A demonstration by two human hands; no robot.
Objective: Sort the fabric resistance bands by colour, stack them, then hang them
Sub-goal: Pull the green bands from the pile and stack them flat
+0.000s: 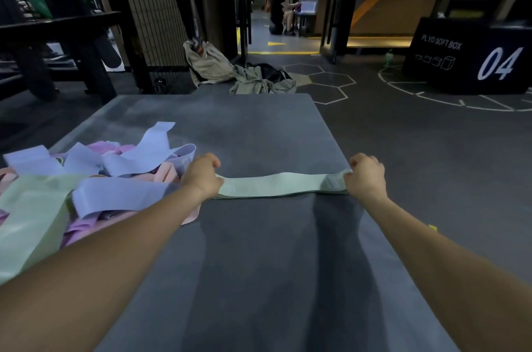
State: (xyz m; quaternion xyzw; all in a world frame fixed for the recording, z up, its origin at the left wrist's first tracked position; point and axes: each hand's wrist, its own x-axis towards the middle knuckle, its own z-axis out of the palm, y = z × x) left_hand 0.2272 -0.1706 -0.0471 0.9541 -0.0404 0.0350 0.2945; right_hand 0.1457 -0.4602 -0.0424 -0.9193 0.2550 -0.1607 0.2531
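Left hand (203,176) and right hand (365,176) each grip an end of the green band (276,184), stretched crosswise (left-right) over the mat (259,127), pile (86,179) at its left edge.

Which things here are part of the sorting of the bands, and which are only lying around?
Belongs to the job:
- green band, stretched flat between left hand and right hand
- mixed pile of bands, on the left
- grey mat under them

Just lying about:
- beige bag
- crumpled clothes
- black plyo box
- person sitting in the corridor
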